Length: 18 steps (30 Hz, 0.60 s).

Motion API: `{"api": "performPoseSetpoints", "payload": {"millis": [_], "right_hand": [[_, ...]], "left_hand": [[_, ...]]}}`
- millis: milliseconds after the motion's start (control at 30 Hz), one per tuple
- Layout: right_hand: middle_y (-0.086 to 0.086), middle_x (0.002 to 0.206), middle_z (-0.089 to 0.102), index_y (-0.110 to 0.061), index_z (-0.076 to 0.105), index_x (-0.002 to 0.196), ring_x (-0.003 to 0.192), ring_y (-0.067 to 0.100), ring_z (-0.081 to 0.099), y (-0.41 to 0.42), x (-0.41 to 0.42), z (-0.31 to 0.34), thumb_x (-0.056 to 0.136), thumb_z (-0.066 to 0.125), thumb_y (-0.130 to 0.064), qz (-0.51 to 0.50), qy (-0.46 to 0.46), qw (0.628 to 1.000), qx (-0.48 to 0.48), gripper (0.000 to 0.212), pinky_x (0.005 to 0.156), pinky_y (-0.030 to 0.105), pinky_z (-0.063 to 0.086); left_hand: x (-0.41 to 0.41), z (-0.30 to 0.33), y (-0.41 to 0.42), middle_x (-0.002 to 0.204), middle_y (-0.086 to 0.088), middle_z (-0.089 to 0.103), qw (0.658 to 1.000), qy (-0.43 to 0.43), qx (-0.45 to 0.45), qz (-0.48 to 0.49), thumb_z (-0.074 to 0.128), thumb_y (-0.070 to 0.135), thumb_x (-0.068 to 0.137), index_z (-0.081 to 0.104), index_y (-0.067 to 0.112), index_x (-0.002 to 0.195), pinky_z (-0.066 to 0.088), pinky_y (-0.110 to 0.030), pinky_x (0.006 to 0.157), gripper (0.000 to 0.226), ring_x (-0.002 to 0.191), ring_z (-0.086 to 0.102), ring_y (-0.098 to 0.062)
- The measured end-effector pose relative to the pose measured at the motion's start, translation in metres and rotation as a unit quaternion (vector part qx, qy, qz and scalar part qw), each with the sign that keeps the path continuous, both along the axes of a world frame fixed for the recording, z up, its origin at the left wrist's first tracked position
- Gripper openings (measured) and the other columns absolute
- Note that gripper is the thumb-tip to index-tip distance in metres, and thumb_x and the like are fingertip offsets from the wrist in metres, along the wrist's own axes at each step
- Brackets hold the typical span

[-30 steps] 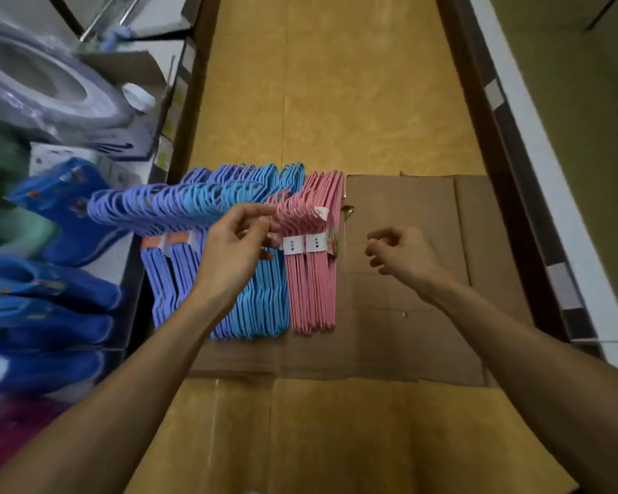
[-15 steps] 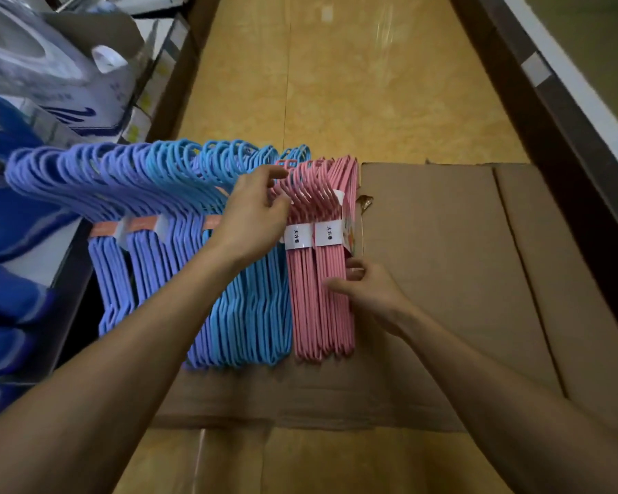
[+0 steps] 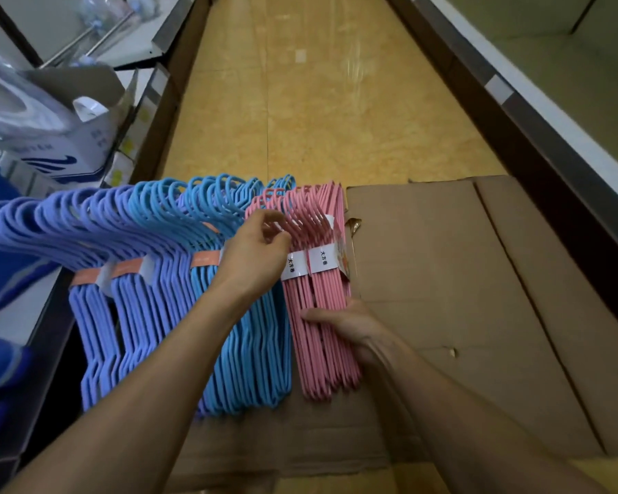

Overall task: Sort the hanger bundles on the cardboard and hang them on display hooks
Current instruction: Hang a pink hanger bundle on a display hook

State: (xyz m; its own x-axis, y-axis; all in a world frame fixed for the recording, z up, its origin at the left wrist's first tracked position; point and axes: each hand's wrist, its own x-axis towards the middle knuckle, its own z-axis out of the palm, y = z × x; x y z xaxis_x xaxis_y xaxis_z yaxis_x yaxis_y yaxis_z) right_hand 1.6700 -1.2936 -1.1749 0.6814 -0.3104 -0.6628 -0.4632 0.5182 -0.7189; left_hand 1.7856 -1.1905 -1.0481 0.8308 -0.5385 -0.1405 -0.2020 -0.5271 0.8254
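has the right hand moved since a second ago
Yes. The right hand has crossed leftward over the bare cardboard and now grips the lower right edge of the pink hangers.

On the cardboard (image 3: pixel 461 279), the left hand (image 3: pixel 254 258) pinches the pink hangers (image 3: pixel 322 336) at their hooks (white-banded); the right hand (image 3: pixel 350 326) grips them lower, beside blue hangers (image 3: pixel 250 358).

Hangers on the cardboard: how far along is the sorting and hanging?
Done: bundles lie grouped by colour, purple hangers, blue hangers, pink hangers, on the cardboard. In hand: the left hand pinches the pink hooks, the right hand grips the pink bundle's side. Left: hanging; no bundle visibly hangs on a display hook.
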Motion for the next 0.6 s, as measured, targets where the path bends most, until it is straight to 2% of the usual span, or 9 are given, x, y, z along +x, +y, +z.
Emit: {"api": "performPoseSetpoints", "payload": {"millis": [67, 133, 200, 300, 400, 467, 533, 600], "right_hand": [[0.011, 0.101, 0.077, -0.009, 0.066, 0.115, 0.092, 0.029, 0.074, -0.008, -0.006, 0.007, 0.068, 0.088, -0.007, 0.0, 0.0, 1.0, -0.005, 0.052, 0.081, 0.046, 0.061], [0.012, 0.101, 0.076, -0.008, 0.066, 0.115, 0.09, 0.028, 0.074, -0.019, -0.017, 0.016, 0.072, 0.086, -0.006, 0.002, 0.003, 1.0, -0.007, 0.048, 0.073, 0.039, 0.061], [0.013, 0.104, 0.076, -0.008, 0.065, 0.118, 0.092, 0.028, 0.073, -0.032, -0.032, 0.024, 0.074, 0.084, -0.006, 0.014, 0.003, 1.0, -0.004, 0.048, 0.073, 0.038, 0.061], [0.011, 0.1, 0.077, -0.008, 0.066, 0.116, 0.089, 0.026, 0.074, -0.052, -0.058, 0.033, 0.077, 0.079, -0.005, 0.041, 0.002, 0.999, 0.012, 0.041, 0.073, 0.038, 0.059], [0.011, 0.1, 0.077, -0.008, 0.065, 0.115, 0.092, 0.027, 0.073, -0.069, -0.085, 0.037, 0.074, 0.079, -0.006, 0.054, 0.007, 0.998, 0.026, 0.044, 0.077, 0.039, 0.058], [0.012, 0.104, 0.076, -0.01, 0.065, 0.118, 0.098, 0.03, 0.072, -0.078, -0.099, 0.037, 0.069, 0.082, -0.009, 0.067, 0.013, 0.997, 0.025, 0.053, 0.083, 0.042, 0.057], [0.011, 0.105, 0.076, -0.012, 0.064, 0.119, 0.1, 0.029, 0.072, -0.085, -0.11, 0.034, 0.066, 0.084, -0.012, 0.079, 0.024, 0.997, 0.012, 0.056, 0.084, 0.042, 0.057], [0.009, 0.105, 0.076, -0.013, 0.064, 0.118, 0.099, 0.026, 0.073, -0.09, -0.116, 0.032, 0.068, 0.084, -0.012, 0.084, 0.032, 0.996, -0.007, 0.054, 0.083, 0.04, 0.058]], "left_hand": [[0.003, 0.002, -0.002, 0.104, 0.005, 0.067, 0.999, -0.032, 0.002, 0.003, 0.052, 0.028, 0.097, 0.058, 0.028, 0.12, 0.054, -0.039, 0.086, 0.023, 0.093, 0.067, -0.017], [0.004, 0.003, -0.006, 0.088, 0.003, 0.072, 0.998, -0.064, -0.017, 0.001, 0.052, 0.035, 0.097, 0.062, 0.029, 0.104, 0.057, -0.045, 0.079, 0.014, 0.08, 0.07, -0.018], [-0.001, 0.007, -0.012, 0.072, 0.0, 0.071, 0.994, -0.096, -0.039, 0.021, 0.053, 0.04, 0.096, 0.058, 0.026, 0.092, 0.056, -0.041, 0.07, 0.016, 0.066, 0.068, -0.017], [-0.012, 0.009, -0.027, 0.068, -0.002, 0.062, 0.992, -0.091, -0.059, 0.064, 0.063, 0.046, 0.091, 0.046, 0.02, 0.1, 0.043, -0.035, 0.061, 0.033, 0.065, 0.06, -0.02], [-0.026, 0.007, -0.047, 0.086, 0.0, 0.061, 0.995, 0.039, -0.081, 0.041, 0.072, 0.049, 0.084, 0.035, 0.028, 0.129, 0.045, -0.031, 0.069, 0.062, 0.077, 0.061, -0.016], [-0.037, 0.001, -0.062, 0.114, 0.005, 0.06, 0.987, 0.116, -0.113, 0.005, 0.074, 0.045, 0.083, 0.031, 0.033, 0.144, 0.046, -0.03, 0.084, 0.076, 0.096, 0.06, -0.01], [-0.048, -0.006, -0.078, 0.14, 0.003, 0.049, 0.977, 0.159, -0.141, -0.03, 0.078, 0.044, 0.08, 0.034, 0.038, 0.147, 0.042, -0.03, 0.099, 0.081, 0.12, 0.054, -0.014], [-0.056, -0.011, -0.09, 0.147, 0.001, 0.046, 0.969, 0.181, -0.166, -0.033, 0.081, 0.044, 0.072, 0.042, 0.041, 0.143, 0.045, -0.035, 0.105, 0.081, 0.128, 0.052, -0.016]]}}
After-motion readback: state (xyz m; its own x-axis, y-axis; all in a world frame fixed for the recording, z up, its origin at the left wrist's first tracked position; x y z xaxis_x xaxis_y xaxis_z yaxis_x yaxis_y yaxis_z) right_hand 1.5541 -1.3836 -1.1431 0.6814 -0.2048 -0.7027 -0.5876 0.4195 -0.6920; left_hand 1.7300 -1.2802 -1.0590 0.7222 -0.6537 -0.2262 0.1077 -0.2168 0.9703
